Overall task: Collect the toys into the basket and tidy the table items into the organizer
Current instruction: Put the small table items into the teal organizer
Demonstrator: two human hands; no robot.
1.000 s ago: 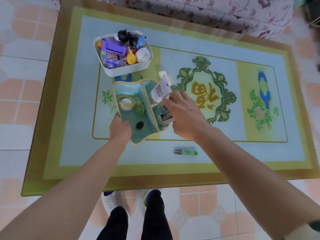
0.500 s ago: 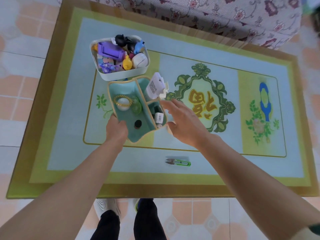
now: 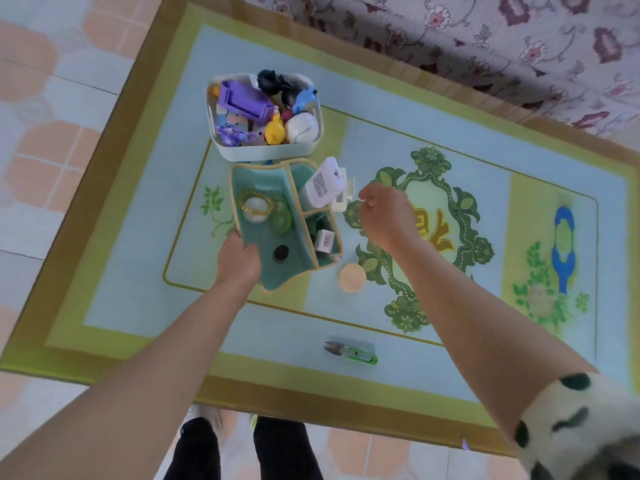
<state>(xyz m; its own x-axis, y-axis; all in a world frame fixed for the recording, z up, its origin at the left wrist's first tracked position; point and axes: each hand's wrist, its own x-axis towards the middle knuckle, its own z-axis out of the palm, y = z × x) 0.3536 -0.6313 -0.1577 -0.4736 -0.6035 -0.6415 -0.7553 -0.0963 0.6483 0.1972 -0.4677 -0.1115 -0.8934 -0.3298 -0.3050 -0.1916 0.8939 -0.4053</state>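
Drawn away since a second ago from the near right pocket of the teal organizer [image 3: 270, 181] and up to its far right corner: right hand [image 3: 384, 216], wrist bent, fingers curled beside a white clip [image 3: 344, 195]. Impossible to tell whether pinching the clip or merely touching it. Uncovered by that move: a round peach disc [image 3: 352, 278] on the table [image 3: 138, 271], just off the organizer's near right corner.

Clamped on the organizer's near left rim: left hand [image 3: 239, 259], thumb inside, fingers hidden underneath. Set left of mid-table, right against the white basket [image 3: 263, 152] of toys.

Leaning out of the far right pocket: a white tube [image 3: 322, 183] with a QR code, no readable text. In the near right pocket: a small box [image 3: 324, 240] bearing a barcode, lower half hidden by the wall.

Lying well apart near the front edge: green thread snips [image 3: 351, 353]. Printed at centre: a gold character [image 3: 440, 223], partly covered by the right wrist. Cut off at bottom right: a spotted sleeve [image 3: 571, 427].
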